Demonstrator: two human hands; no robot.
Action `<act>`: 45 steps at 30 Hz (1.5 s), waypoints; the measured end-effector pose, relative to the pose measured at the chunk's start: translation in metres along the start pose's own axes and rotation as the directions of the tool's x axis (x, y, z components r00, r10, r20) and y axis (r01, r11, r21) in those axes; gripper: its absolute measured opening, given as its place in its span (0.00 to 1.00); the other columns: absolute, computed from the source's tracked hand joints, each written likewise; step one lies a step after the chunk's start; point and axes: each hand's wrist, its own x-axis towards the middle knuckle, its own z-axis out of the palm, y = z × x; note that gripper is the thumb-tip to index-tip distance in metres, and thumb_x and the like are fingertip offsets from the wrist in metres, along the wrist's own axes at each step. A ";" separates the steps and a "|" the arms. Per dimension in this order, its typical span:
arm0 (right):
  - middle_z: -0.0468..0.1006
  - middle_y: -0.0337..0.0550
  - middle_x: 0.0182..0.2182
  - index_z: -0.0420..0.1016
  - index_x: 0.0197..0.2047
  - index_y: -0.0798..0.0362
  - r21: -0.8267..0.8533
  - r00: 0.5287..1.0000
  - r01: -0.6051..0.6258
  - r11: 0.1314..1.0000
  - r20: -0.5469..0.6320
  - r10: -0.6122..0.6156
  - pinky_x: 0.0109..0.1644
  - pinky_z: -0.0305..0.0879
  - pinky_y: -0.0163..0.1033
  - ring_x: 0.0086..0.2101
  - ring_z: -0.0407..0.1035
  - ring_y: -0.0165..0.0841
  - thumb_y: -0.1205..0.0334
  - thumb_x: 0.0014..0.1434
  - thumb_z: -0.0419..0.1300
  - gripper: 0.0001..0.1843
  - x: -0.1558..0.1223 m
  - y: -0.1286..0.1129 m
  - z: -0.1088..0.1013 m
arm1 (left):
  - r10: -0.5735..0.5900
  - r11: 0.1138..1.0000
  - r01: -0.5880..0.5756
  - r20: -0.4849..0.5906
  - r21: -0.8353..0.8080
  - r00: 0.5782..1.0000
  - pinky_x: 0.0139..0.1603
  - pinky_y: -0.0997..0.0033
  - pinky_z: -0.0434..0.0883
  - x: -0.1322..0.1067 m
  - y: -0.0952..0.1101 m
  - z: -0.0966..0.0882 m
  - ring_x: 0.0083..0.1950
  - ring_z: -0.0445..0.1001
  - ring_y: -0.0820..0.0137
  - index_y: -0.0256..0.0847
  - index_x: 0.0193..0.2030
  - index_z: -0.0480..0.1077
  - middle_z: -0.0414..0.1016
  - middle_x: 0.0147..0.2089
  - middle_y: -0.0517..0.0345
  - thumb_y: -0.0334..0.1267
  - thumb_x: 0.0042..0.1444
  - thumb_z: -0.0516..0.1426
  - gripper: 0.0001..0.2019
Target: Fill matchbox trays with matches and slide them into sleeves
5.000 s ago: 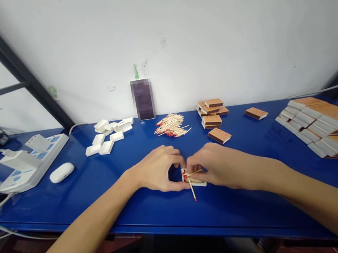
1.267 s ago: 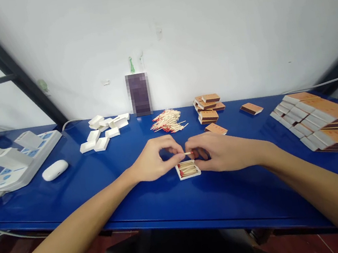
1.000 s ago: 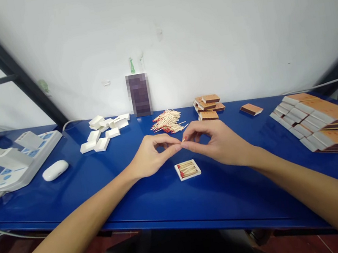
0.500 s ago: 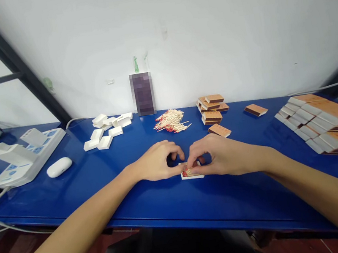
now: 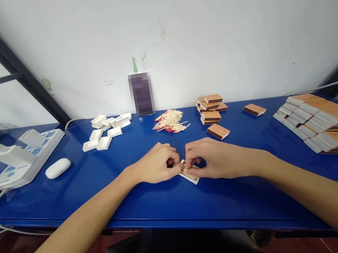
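Two hands: left hand (image 5: 157,164) and right hand (image 5: 213,160) are both down on the table (image 5: 168,205), fingertips meeting over the tray (image 5: 191,176).
Left fingers: curled in, with thumb and forefinger closed on the tray's 9 o'clock corner.
Right fingers: thumb and forefinger pinch at the tray's 12 o'clock edge, over the matches (image 5: 184,168). I cannot tell whether a single match sits between them.
Tray: it lies on the table near the front edge, between the hands, and is skewed so its long side runs from 10 to 4 o'clock.
Change: a second ago both hands were lifted, pinching one match between them, and the tray lay free and square below. Now the hands are on it, no match is in the air, and the tray has turned.
Meaning: that match has probably gone in with the rest, and the hands look to be settling the fill.
Tray contents: matches with red heads toward the left hand. It seems well filled, but fingers hide much of it.
Empty trays (image 5: 105,130): white cluster at 11 o'clock from the hands, with nothing visible inside.
Loose heap (image 5: 170,122): matches at 12 o'clock, near the wall.
Sleeves (image 5: 211,107): orange stack at 1 o'clock, with one sleeve lying nearer the right hand.
Packs (image 5: 322,123): wrapped rows at 3 o'clock.
Power strip (image 5: 22,156): at 10 o'clock, well apart from the hands.
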 end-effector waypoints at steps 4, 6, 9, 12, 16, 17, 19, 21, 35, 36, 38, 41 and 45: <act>0.75 0.41 0.32 0.78 0.33 0.52 -0.061 1.000 0.008 0.998 -0.026 -0.010 0.34 0.60 0.36 0.30 0.67 0.30 0.64 0.60 0.60 0.06 0.000 0.001 0.003 | -0.042 0.998 0.041 -0.014 -0.047 0.999 0.41 0.68 0.60 0.001 0.001 0.001 0.29 0.63 0.73 0.38 0.21 0.67 0.69 0.22 0.63 0.35 0.57 0.54 0.14; 0.74 0.41 0.32 0.76 0.32 0.53 -0.100 0.999 0.005 0.995 -0.037 -0.009 0.34 0.59 0.36 0.30 0.67 0.30 0.65 0.60 0.59 0.06 0.000 0.000 0.004 | -0.085 0.994 0.083 -0.029 -0.065 0.996 0.39 0.70 0.60 0.001 0.001 0.002 0.29 0.64 0.74 0.38 0.21 0.67 0.71 0.23 0.62 0.34 0.56 0.54 0.13; 0.73 0.41 0.32 0.75 0.30 0.53 -0.158 0.999 0.003 0.988 -0.043 -0.010 0.35 0.59 0.37 0.30 0.67 0.30 0.65 0.60 0.59 0.07 0.000 -0.003 0.003 | -0.150 0.985 0.146 -0.049 -0.088 0.987 0.35 0.71 0.61 0.000 0.002 0.004 0.28 0.65 0.74 0.38 0.20 0.68 0.72 0.23 0.61 0.34 0.54 0.54 0.12; 0.73 0.42 0.33 0.75 0.29 0.53 -0.184 0.999 -0.012 0.983 -0.034 0.006 0.35 0.58 0.38 0.31 0.67 0.31 0.63 0.60 0.60 0.08 0.000 -0.006 0.002 | -0.188 0.976 0.180 -0.052 -0.124 0.981 0.34 0.71 0.61 0.000 0.004 0.006 0.25 0.61 0.76 0.38 0.18 0.66 0.70 0.21 0.63 0.35 0.53 0.55 0.13; 0.74 0.42 0.33 0.76 0.30 0.54 -0.195 0.999 -0.045 0.980 -0.038 0.038 0.34 0.58 0.37 0.31 0.68 0.30 0.61 0.61 0.60 0.09 0.000 -0.005 0.000 | -0.218 0.966 0.206 -0.059 -0.157 0.974 0.33 0.71 0.60 0.001 0.005 0.007 0.23 0.58 0.78 0.37 0.16 0.65 0.69 0.19 0.63 0.34 0.51 0.55 0.14; 0.74 0.41 0.33 0.76 0.30 0.54 -0.196 0.998 -0.048 0.979 -0.040 0.040 0.34 0.58 0.37 0.30 0.67 0.30 0.60 0.61 0.61 0.10 0.000 -0.005 0.000 | -0.221 0.965 0.209 -0.060 -0.159 0.974 0.33 0.71 0.60 0.001 0.005 0.007 0.23 0.58 0.77 0.37 0.16 0.65 0.69 0.19 0.63 0.34 0.51 0.54 0.14; 0.74 0.41 0.33 0.76 0.31 0.53 -0.202 0.999 -0.042 0.979 -0.041 0.034 0.35 0.58 0.38 0.30 0.67 0.30 0.57 0.61 0.61 0.10 0.000 -0.003 0.001 | -0.219 0.965 0.208 -0.055 -0.160 0.974 0.32 0.72 0.60 0.001 0.005 0.007 0.24 0.61 0.76 0.37 0.16 0.67 0.70 0.19 0.62 0.33 0.51 0.54 0.13; 0.73 0.41 0.34 0.76 0.32 0.53 -0.214 0.999 -0.035 0.976 -0.044 0.026 0.35 0.57 0.38 0.31 0.67 0.31 0.55 0.62 0.61 0.11 0.001 -0.001 0.003 | -0.218 0.964 0.207 -0.050 -0.165 0.975 0.32 0.72 0.60 0.001 0.005 0.006 0.26 0.63 0.75 0.37 0.17 0.69 0.71 0.20 0.61 0.33 0.51 0.53 0.13; 0.72 0.41 0.32 0.78 0.34 0.53 -0.196 0.996 -0.078 0.978 -0.060 0.067 0.34 0.56 0.38 0.30 0.66 0.31 0.54 0.61 0.61 0.11 0.003 0.001 0.005 | -0.248 0.959 0.234 -0.074 -0.162 0.966 0.26 0.72 0.55 0.000 0.011 0.005 0.22 0.52 0.77 0.38 0.13 0.62 0.56 0.15 0.65 0.33 0.50 0.53 0.16; 0.72 0.41 0.32 0.78 0.33 0.53 -0.183 0.996 -0.075 0.980 -0.061 0.065 0.34 0.56 0.37 0.30 0.66 0.31 0.55 0.61 0.61 0.10 0.003 0.001 0.005 | -0.264 0.955 0.248 -0.079 -0.163 0.961 0.25 0.72 0.53 0.000 0.012 0.005 0.22 0.50 0.77 0.38 0.13 0.60 0.53 0.15 0.66 0.34 0.50 0.53 0.16; 0.72 0.41 0.31 0.77 0.32 0.53 -0.163 0.996 -0.066 0.984 -0.065 0.056 0.34 0.56 0.37 0.30 0.66 0.31 0.58 0.61 0.62 0.09 0.003 0.001 0.006 | -0.289 0.947 0.272 -0.084 -0.168 0.954 0.23 0.73 0.51 0.000 0.013 0.005 0.22 0.47 0.77 0.38 0.12 0.58 0.49 0.16 0.67 0.34 0.49 0.54 0.16; 0.73 0.41 0.31 0.76 0.31 0.53 -0.151 0.996 -0.069 0.986 -0.074 0.058 0.34 0.57 0.37 0.30 0.67 0.31 0.58 0.60 0.61 0.09 0.003 0.000 0.006 | -0.271 0.951 0.254 -0.078 -0.178 0.960 0.22 0.73 0.50 0.000 0.014 0.005 0.21 0.47 0.78 0.38 0.12 0.59 0.50 0.15 0.66 0.33 0.49 0.53 0.16; 0.74 0.42 0.32 0.76 0.35 0.53 -0.119 0.987 -0.035 0.992 -0.159 0.016 0.35 0.60 0.38 0.31 0.67 0.33 0.57 0.59 0.61 0.08 0.001 -0.001 -0.004 | -0.193 0.969 0.179 -0.072 -0.170 0.978 0.24 0.72 0.52 -0.001 0.009 0.002 0.21 0.51 0.77 0.37 0.15 0.63 0.56 0.16 0.65 0.32 0.50 0.51 0.14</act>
